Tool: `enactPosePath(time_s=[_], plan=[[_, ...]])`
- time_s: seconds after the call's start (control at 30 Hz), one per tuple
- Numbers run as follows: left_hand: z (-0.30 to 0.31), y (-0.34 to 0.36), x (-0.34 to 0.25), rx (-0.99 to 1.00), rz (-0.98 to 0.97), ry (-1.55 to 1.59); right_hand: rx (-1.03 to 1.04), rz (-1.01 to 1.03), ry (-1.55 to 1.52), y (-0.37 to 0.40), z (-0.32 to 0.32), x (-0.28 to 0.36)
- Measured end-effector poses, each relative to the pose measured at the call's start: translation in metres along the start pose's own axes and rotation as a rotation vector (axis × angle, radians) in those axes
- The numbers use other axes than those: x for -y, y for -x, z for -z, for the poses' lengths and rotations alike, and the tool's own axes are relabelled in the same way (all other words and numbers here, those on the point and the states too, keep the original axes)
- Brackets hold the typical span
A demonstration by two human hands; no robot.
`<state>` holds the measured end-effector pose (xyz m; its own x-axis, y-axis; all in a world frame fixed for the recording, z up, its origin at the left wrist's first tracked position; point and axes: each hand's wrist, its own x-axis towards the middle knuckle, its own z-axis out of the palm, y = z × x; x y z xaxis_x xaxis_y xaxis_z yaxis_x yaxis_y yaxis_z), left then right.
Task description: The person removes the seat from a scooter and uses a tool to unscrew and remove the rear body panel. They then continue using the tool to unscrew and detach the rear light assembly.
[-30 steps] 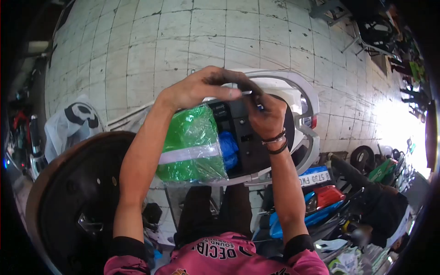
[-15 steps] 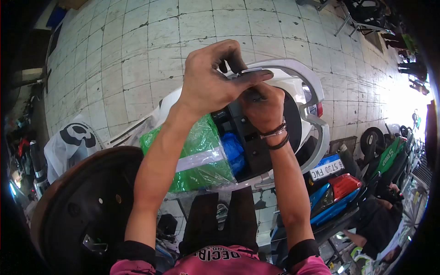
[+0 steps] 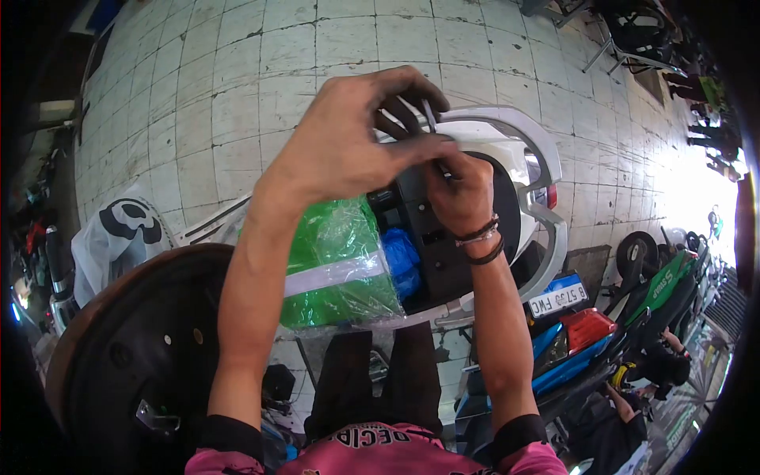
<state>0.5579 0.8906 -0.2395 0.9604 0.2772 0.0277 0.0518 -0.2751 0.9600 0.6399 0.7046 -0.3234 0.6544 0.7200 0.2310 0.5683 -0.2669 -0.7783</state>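
I note the left hand pinching a slim silvery piece; right hand curled near the scooter compartment's rear edge, contents indeterminable.

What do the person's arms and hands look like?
The short pink sleeves end in wide black cuffs. Bracelets circle the wrist of the right hand: dark bands with a paler one. The left hand has none showing. The fingers are ungloved and look smudged.

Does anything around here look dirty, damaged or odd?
Yes, mildly: the fingers of the left hand are smeared dark, standing out against the cleaner forearm. The floor tiles look worn, with scuffs and dark marks along their joints. No obvious spill shows.
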Motion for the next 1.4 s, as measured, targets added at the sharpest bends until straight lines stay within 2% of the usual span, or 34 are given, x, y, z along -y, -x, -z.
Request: enactPosePath(time_s=[0.07,0.13,0.2,0.23,0.3,0.4,0.43,0.47,0.5,0.53,0.57,0.6,0.67,0.7,0.8,0.87,0.97,1.03,1.07,1.13,1.17,1.2,1.27,1.3,1.33,1.4], plan=[[0.002,0.006,0.015,-0.073,-0.144,0.004,0.026,0.079,-0.019,-0.003,-0.002,-0.004],[0.002,0.006,0.019,-0.119,-0.15,0.022,0.035,0.061,-0.036,-0.005,0.001,-0.001],[0.003,0.005,0.022,-0.167,-0.32,-0.276,0.049,0.038,-0.055,-0.004,0.001,0.002],[0.001,0.004,0.022,-0.171,-0.318,-0.277,0.009,0.046,-0.043,-0.005,0.0,0.003],[-0.011,0.005,0.023,-0.32,-0.482,-0.391,-0.027,0.049,-0.033,-0.002,-0.005,0.003],[-0.029,0.015,0.034,-0.429,-0.503,-0.386,-0.145,0.007,-0.013,0.001,-0.017,-0.001],[-0.031,0.019,0.036,-0.417,-0.421,-0.339,-0.185,0.009,-0.004,0.002,-0.021,0.001],[-0.034,0.022,0.037,-0.415,-0.42,-0.334,-0.227,0.012,0.007,0.004,-0.022,0.001],[-0.033,0.021,0.031,-0.381,-0.388,-0.249,-0.231,0.1,-0.053,0.003,-0.021,-0.002],[-0.034,0.021,0.028,-0.346,-0.354,-0.165,-0.23,0.098,-0.05,0.003,-0.021,-0.003],[-0.035,0.021,0.03,-0.275,-0.245,0.094,-0.223,0.096,-0.054,0.003,-0.022,-0.003],[-0.032,0.021,0.031,-0.275,-0.245,0.093,-0.216,0.094,-0.058,0.001,-0.022,-0.002],[-0.019,0.02,0.038,-0.03,-0.062,0.367,-0.154,0.124,-0.009,0.0,-0.016,-0.001],[-0.008,0.017,0.041,0.089,-0.085,0.331,-0.089,0.154,0.041,0.001,-0.013,-0.001],[0.0,0.006,0.035,0.165,0.002,0.226,-0.055,0.18,-0.037,-0.002,-0.01,-0.005],[-0.003,0.002,0.036,0.14,0.045,0.227,-0.036,0.161,-0.023,0.001,-0.009,-0.006],[-0.005,-0.001,0.046,0.18,-0.036,0.388,-0.007,0.108,0.039,-0.001,-0.005,-0.007],[-0.009,-0.001,0.039,0.036,-0.093,0.271,0.09,0.05,-0.004,-0.008,0.002,-0.005],[-0.013,0.0,0.041,0.036,-0.087,0.277,0.096,0.044,-0.002,-0.008,0.002,-0.006],[-0.019,-0.001,0.044,-0.084,-0.153,0.1,0.111,0.083,-0.011,-0.011,0.001,-0.006],[-0.031,-0.002,0.041,-0.22,-0.241,0.086,0.024,0.17,-0.029,-0.009,-0.003,-0.008],[-0.037,-0.004,0.038,-0.219,-0.245,0.09,0.024,0.171,-0.024,-0.008,-0.003,-0.006],[-0.044,-0.007,0.031,-0.482,-0.323,-0.266,-0.025,0.049,0.081,-0.006,-0.003,-0.001],[-0.047,-0.013,0.024,-0.551,-0.412,-0.323,-0.025,0.087,0.094,-0.009,-0.002,-0.001],[-0.046,-0.012,0.026,-0.552,-0.414,-0.326,-0.026,0.09,0.092,-0.01,-0.004,0.0],[-0.049,-0.009,0.026,-0.593,-0.124,-0.174,-0.047,0.135,0.178,-0.01,-0.008,0.006]])
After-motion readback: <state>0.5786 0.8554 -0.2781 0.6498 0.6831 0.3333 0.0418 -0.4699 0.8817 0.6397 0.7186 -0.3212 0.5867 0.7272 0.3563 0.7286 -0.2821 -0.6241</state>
